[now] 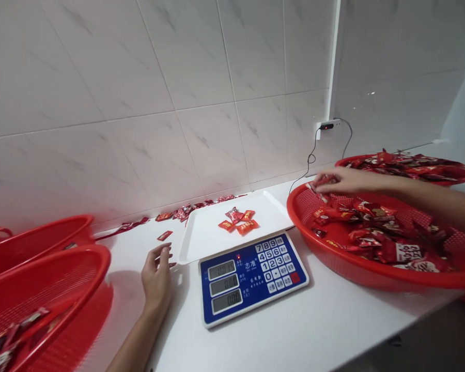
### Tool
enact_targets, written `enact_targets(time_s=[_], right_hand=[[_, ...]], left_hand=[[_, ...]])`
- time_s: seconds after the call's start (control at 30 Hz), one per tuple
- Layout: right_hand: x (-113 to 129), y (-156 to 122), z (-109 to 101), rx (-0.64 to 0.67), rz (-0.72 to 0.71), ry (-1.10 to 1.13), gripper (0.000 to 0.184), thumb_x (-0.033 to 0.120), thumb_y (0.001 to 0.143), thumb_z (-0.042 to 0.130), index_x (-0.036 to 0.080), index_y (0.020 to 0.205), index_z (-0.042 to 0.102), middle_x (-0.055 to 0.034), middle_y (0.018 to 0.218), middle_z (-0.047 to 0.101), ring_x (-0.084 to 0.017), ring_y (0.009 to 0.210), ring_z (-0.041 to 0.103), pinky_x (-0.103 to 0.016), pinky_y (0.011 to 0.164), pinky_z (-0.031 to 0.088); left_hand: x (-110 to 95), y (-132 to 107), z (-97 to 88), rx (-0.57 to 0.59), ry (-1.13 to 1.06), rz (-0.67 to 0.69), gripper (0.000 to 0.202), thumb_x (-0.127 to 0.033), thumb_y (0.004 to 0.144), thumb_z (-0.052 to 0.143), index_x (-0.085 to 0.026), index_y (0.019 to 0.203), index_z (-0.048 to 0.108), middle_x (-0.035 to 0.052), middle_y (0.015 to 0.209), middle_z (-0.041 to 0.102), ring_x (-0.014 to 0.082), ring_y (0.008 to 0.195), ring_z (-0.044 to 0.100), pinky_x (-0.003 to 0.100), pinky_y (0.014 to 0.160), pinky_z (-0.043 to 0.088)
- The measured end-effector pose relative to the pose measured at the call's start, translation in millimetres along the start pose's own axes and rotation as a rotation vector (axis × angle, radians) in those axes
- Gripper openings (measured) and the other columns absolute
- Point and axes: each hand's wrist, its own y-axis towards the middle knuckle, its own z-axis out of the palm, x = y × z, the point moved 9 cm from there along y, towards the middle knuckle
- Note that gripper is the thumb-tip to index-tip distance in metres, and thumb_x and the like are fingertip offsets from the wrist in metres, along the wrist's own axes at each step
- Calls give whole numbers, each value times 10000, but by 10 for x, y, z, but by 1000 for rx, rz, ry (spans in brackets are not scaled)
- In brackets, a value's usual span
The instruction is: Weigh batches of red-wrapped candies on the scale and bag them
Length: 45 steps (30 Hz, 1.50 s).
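My right hand (343, 181) is closed on a red-wrapped candy (321, 192) over the left rim of a red plastic basket (344, 263). Many red-wrapped candies (406, 252) lie inside that basket. My left hand (157, 268) rests on the white table beside the tray's left corner, fingers loosely bent and apart, holding nothing. Between the hands stands a blue digital scale (251, 279) with a white tray (201, 237) on top. Several small red and orange candies (238, 221) sit in a cluster on the tray.
Behind the right basket is another full red basket (341, 161). Red baskets (101, 258) also stand at left, one with packets inside. Loose packets (184, 212) line the tiled wall, and one small red packet (165, 235) lies near the tray. A cable (309, 163) hangs from the socket.
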Motion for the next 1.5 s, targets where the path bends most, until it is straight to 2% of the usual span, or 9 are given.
enact_targets(time_s=[0.1,0.17,0.33,0.4,0.5,0.7,0.8,1.0,1.5], right_hand=[[453,146,8,-94,-46,246,384,532,781,731,202,943,618,-37,769,660,-102,529,454,-257,470,294],[733,311,195,-108,-67,359,320,461,802,754,205,944,623,-8,719,613,-87,532,429,-238,471,291],[1109,703,953,155,-78,464,294,421,798,792,231,949,626,24,694,572,-80,523,431,-221,449,294],[1111,759,1087,231,-74,450,294,443,801,791,239,955,646,19,711,574,-87,532,465,-223,451,325],[1043,765,988,183,-74,458,287,462,822,774,225,931,653,-15,825,632,-79,533,464,-225,440,330],[862,562,525,-223,-165,700,242,450,958,611,219,906,558,-40,896,700,-69,488,418,-230,432,298],[690,456,553,-345,-137,736,252,464,947,621,231,906,536,2,776,645,-78,481,423,-225,419,280],[585,452,896,-246,-78,732,132,286,978,597,206,882,554,22,678,591,-68,449,454,-205,392,332],[580,444,921,-229,-114,782,136,275,980,600,198,871,573,19,655,594,-77,442,480,-202,337,341]], left_hand=[[-5,-3,16,14,4,4,426,-551,658,597,-199,889,661,77,980,687,240,878,625,309,627,548],[-5,1,21,19,4,3,430,-555,658,594,-199,891,661,70,938,676,239,866,621,308,623,544],[-2,16,29,31,-4,-1,451,-569,652,590,-199,898,664,67,906,666,239,864,617,310,630,537],[2,20,39,40,-3,-6,452,-570,645,596,-200,894,669,74,906,672,247,869,614,313,624,536],[5,26,56,48,-6,-12,443,-569,639,600,-202,877,669,85,947,687,254,878,612,315,623,533],[-3,23,46,23,-15,-22,419,-534,648,599,-190,877,664,98,977,695,251,877,619,304,612,532],[-13,11,35,7,-16,-17,389,-511,663,596,-189,873,654,102,1015,701,238,864,623,292,600,532],[-3,10,19,-22,21,9,360,-485,701,574,-193,892,660,76,938,690,207,825,612,257,589,517],[-31,4,61,13,40,60,314,-465,731,590,-200,877,677,72,923,706,211,822,621,247,569,520]])
